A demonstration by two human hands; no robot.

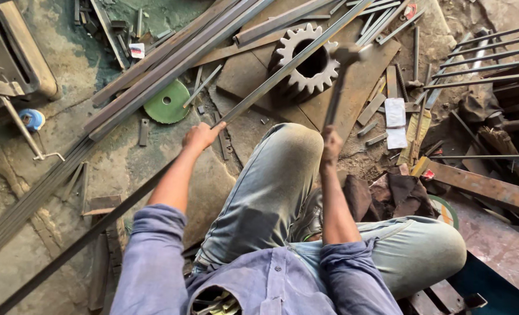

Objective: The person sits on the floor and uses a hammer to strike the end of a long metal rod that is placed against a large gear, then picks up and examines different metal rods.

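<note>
left hand (200, 136) gripping rod (282, 70) laid across gear (306, 61) | right hand (331, 144) fisted on hammer (341, 76) raised over gear

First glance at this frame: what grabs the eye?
The raised metal-headed hammer in the right hand, top centre, just beside the big pale toothed steel gear standing on a rusty brown steel plate. Next, the long thin grey steel bar running diagonally across the gear, gripped by the left hand. Left of that, a round green disc pops out among the grey scrap.
</note>
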